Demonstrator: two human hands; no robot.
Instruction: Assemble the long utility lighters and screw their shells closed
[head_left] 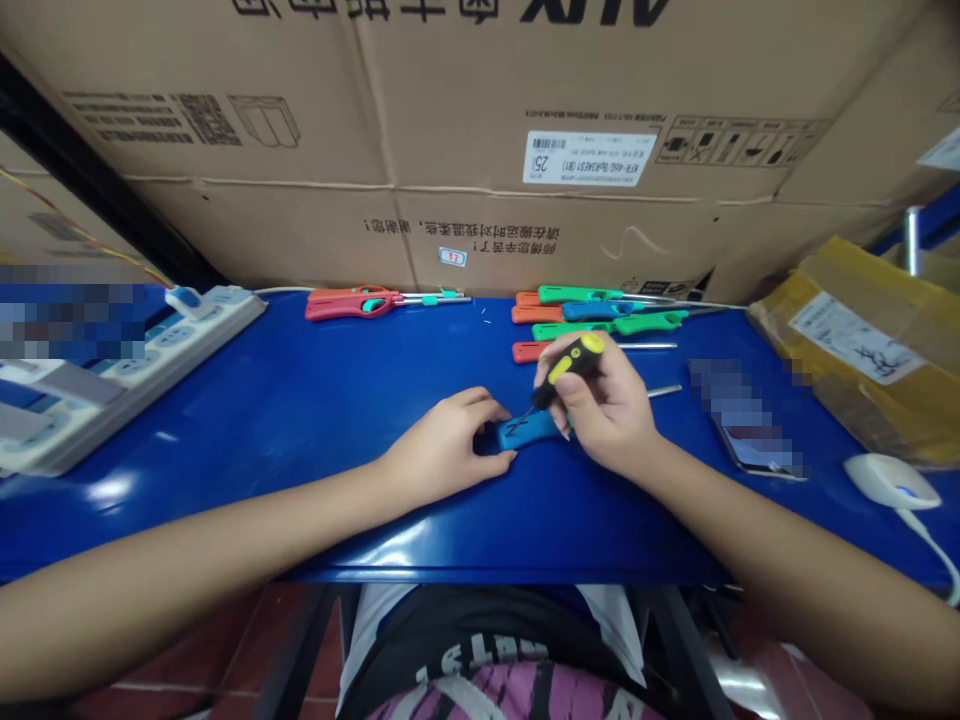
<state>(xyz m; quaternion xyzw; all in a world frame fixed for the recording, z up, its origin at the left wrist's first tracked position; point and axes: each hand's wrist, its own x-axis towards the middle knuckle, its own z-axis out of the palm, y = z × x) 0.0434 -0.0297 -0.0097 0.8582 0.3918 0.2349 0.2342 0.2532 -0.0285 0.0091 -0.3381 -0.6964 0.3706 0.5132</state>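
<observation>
A blue long-nosed gas lighter (535, 429) lies flat on the blue table, its metal tube pointing right. My left hand (442, 440) pinches its handle end between thumb and fingers. In my right hand (611, 410) is a screwdriver (574, 370) with a black and yellow handle, held at a slant. Its thin dark shaft points down at the lighter's handle, where dark lines show; whether the tip sits in a screw is too small to tell. My right hand partly covers the lighter's trigger area.
Behind my right hand lie several green, orange, blue and red lighters (574, 330). Two red-orange lighters (349, 304) lie at back left. A power strip (157, 350) stands left; a phone (750, 430), a white device (892, 482) and a taped carton (862, 340) are right. A large cardboard box (300, 220) walls the back.
</observation>
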